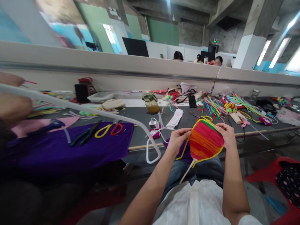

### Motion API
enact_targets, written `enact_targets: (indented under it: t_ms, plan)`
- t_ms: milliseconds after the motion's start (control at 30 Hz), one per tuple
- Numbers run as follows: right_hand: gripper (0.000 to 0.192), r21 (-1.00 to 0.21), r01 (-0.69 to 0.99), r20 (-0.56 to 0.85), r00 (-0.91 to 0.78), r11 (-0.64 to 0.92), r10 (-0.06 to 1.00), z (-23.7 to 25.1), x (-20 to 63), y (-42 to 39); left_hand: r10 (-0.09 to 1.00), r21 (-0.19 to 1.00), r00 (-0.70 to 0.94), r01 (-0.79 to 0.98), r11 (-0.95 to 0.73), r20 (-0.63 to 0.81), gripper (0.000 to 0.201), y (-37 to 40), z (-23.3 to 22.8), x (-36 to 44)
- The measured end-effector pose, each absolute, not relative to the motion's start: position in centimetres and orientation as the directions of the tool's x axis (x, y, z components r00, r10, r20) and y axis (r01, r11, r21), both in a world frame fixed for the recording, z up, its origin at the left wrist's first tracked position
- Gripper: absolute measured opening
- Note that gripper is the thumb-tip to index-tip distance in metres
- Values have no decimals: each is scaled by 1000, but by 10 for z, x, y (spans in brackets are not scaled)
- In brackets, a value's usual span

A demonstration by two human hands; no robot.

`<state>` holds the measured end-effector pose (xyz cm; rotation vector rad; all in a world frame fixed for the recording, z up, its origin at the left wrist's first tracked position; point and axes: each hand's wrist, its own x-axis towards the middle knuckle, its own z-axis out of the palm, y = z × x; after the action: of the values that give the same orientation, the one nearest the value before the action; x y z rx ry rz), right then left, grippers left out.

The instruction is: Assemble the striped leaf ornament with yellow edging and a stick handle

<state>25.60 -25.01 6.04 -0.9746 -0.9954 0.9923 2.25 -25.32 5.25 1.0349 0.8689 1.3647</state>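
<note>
Long dark worktable (140, 115) runs left to right under a low grey partition wall (117, 65); concrete pillars and bright windows beyond, seated people far behind the wall. On the table: purple cloth (70, 150) at left with pliers (85, 134) on it, a jar (152, 103) mid-table, a phone (192, 101), a heap of coloured pipe cleaners (212, 107) at right. Red chair (269, 175) near right. The fan (205, 140), striped red and orange with a yellow rim, is held upright over the lap, near the table edge. Left hand (177, 139) pinches its left rim, fingers narrow; right hand (225, 132) grips the upper right rim, fingers curled over the edge. Stick handle points down between the forearms.
</note>
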Motion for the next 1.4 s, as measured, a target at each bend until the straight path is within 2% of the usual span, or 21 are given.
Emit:
enact_targets:
  t_ms: [233,333,500,667,800,1033,1200,1400]
  plan:
    - [22,-947,-198,203,244,254,948,61,256,-250,997,909,63,-416,-17,48,35,-253,48,23]
    - [22,-948,-197,200,240,249,950,62,256,-251,988,903,145,-430,21,45,39,-253,49,24]
    - [22,-950,-194,195,246,245,949,63,257,-251,962,915,240,-402,-21,128,46,-253,55,25]
    - [20,-945,-210,196,247,250,949,65,257,-251,961,941,192,-311,-135,201,38,-252,57,28]
    - [20,-941,-221,199,248,256,948,66,256,-251,958,941,109,-249,-230,264,41,-250,55,31]
    - [22,-942,-216,201,253,258,946,67,257,-250,945,939,66,-154,-307,320,30,-247,53,33]
    - [23,-944,-212,198,254,254,947,66,258,-250,946,947,99,-132,-294,308,30,-246,54,33]
    - [24,-946,-213,191,248,246,950,67,259,-251,964,946,124,-253,-201,237,31,-252,54,35]
